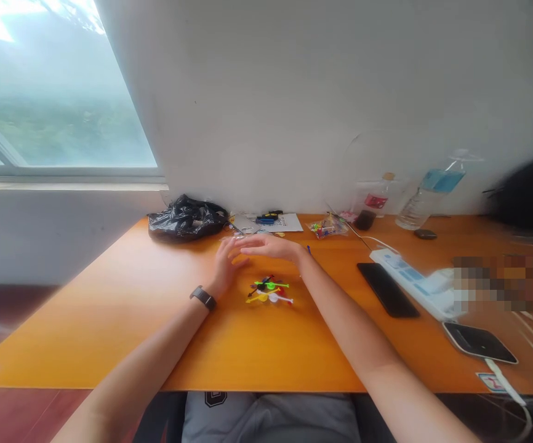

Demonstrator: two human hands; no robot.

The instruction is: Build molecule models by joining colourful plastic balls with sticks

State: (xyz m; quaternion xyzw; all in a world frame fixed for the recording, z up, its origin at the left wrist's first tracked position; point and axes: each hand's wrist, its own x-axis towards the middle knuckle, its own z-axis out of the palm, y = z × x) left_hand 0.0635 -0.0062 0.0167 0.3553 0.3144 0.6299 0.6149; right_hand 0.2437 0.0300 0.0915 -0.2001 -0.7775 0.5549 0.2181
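Both hands are held out over the middle of the wooden table. My left hand [226, 263] has its fingers stretched forward and its thumb apart, and a dark watch [203, 298] is on that wrist. Across its fingertips reaches my right hand [273, 247], fingers extended to the left; whether they touch cannot be made out. No object shows in either hand. Just nearer to me than the hands lies a small pile of plastic arrow-shaped spinners [261, 297], in yellow, white, green, black and red, overlapping each other.
At the back stand a black plastic bag [186, 220], a paper sheet [290, 222] with small tools and a clear packet of colourful pieces [327, 227]. To the right are a black phone [386, 289], a power strip [409, 280], a charging pad [479, 342], cables and a tilted water bottle [428, 197].
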